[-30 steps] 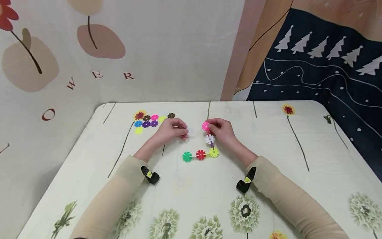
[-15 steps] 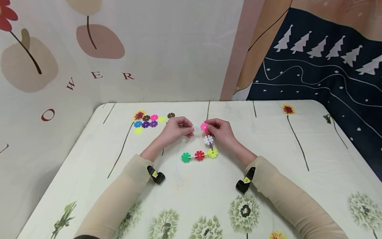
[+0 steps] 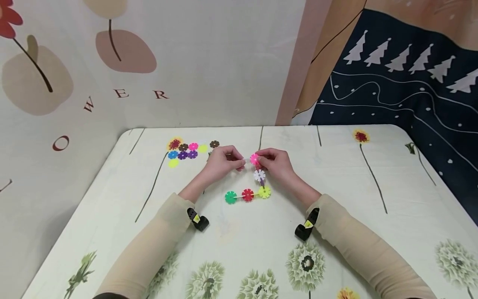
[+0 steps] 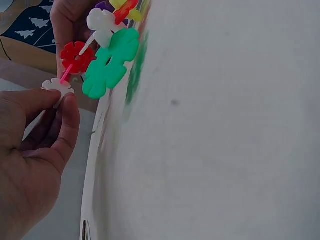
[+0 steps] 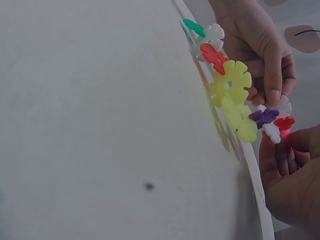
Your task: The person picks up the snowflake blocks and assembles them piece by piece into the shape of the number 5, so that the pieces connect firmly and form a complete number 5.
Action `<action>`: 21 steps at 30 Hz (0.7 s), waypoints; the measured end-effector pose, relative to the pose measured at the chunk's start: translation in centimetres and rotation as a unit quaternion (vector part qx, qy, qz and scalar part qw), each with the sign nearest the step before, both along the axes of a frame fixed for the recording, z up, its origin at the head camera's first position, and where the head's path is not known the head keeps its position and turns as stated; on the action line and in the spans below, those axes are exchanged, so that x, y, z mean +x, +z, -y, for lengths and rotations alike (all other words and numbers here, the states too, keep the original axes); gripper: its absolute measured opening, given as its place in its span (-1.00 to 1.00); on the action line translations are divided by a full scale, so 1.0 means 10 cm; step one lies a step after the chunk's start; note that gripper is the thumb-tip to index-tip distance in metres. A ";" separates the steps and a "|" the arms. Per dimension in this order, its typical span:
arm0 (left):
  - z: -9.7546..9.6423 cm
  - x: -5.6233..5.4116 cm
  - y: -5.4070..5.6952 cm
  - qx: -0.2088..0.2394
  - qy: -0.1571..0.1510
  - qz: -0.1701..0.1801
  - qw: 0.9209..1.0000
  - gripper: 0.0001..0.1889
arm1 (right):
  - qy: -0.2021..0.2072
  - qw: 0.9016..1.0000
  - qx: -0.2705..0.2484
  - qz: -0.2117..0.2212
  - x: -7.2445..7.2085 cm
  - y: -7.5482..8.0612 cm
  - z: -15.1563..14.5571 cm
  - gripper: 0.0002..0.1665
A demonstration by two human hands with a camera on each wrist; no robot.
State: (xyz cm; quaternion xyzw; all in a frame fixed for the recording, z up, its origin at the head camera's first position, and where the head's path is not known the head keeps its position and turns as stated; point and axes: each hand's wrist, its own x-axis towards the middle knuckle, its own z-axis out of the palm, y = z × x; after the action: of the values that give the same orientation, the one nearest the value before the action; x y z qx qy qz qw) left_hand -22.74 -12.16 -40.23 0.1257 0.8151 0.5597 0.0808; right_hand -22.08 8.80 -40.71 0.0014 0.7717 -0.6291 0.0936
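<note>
My right hand (image 3: 277, 162) pinches the pink snowflake disc (image 3: 254, 159) at the upper end of a chain of interlocked plastic discs. From there the chain runs down through a white disc (image 3: 259, 175) and a purple one to a yellow disc (image 3: 264, 192), then left through a red disc (image 3: 247, 195) to a green disc (image 3: 230, 197). Between thumb and fingertips, my left hand (image 3: 225, 162) pinches a loose white snowflake disc (image 4: 59, 87). In the left wrist view its notched rim is right at the pink disc's edge (image 4: 66, 74).
Loose discs lie at the back left of the table: a blue disc (image 3: 173, 155), a pink disc (image 3: 193, 146), plus purple, brown and yellow ones. A lone brown disc (image 3: 214, 144) sits behind my left hand. The flower-print tablecloth (image 3: 336, 178) meets a wall hanging behind.
My left hand has moved right with the white disc, closing the gap to the pink disc. The chain has shifted slightly left, and my right hand still pinches its end.
</note>
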 end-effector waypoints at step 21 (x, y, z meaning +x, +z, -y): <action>-0.02 0.03 0.01 -0.004 0.003 -0.009 1.000 -0.80 | 0.008 0.998 -0.059 0.021 -0.01 -0.04 -0.02 -0.72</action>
State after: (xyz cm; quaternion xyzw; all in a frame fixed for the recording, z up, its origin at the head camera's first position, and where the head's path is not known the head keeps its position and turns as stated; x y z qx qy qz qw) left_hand -22.45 -11.97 -40.15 0.1281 0.8186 0.5552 0.0725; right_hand -22.14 9.02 -41.12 0.0028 0.7313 -0.6723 0.1151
